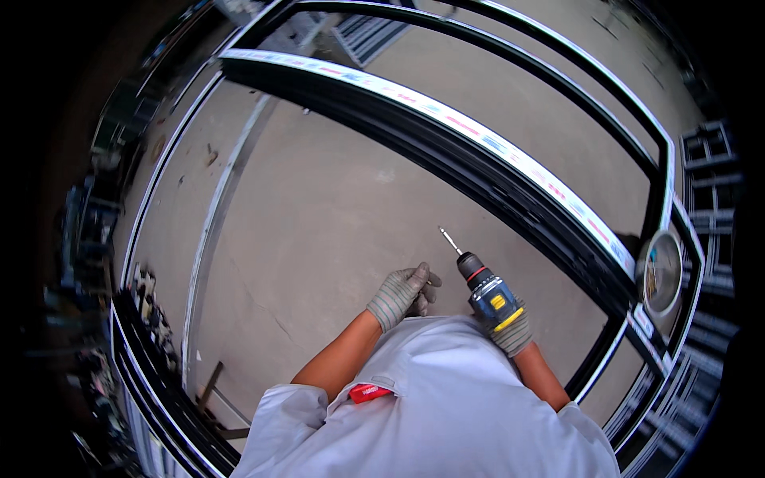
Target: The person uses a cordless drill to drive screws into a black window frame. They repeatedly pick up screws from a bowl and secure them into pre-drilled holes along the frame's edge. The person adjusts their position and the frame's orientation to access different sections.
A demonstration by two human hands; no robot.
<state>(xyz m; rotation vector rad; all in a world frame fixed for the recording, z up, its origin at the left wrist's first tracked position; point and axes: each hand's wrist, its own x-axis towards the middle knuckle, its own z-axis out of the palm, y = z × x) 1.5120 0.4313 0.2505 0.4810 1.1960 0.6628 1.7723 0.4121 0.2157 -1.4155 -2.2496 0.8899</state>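
My right hand [514, 333], in a striped grey work glove, grips a blue and black cordless drill [486, 293] with yellow marks. Its long silver bit [450, 240] points up and to the left, clear of any frame bar. To the left of the drill, my gloved left hand [405, 295] is closed in a pinch. A small brassy tip shows at its fingers, too small to name. Beyond both hands a thick black frame bar [446, 159] runs diagonally, with a white printed protective film [470, 127] along its top. Neither hand touches it.
A round bowl [661, 272] with small items sits on the frame's right corner. The large frame surrounds me, with a black bar [151, 398] at lower left. A silver bar [219, 215] crosses low on the left. Stacked metal frames [709, 215] stand at the right.
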